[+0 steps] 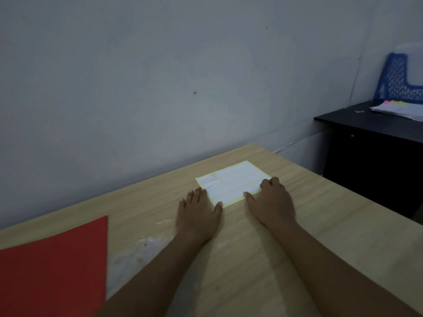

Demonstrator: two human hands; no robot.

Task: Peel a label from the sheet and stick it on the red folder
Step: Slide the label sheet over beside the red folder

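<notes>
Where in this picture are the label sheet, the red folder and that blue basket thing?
label sheet [233, 179]: head view, middle of its white labels.
red folder [52, 271]: head view, centre of its cover.
blue plastic basket [397, 84]: head view, its perforated side wall.

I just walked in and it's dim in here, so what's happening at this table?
A person is working on a label sheet lying on the table. The left hand lies flat at its near left edge, thumb on the paper; the right hand has fingers bent over its right corner. No label looks lifted yet, and the red folder lies apart to the left, untouched.
</notes>
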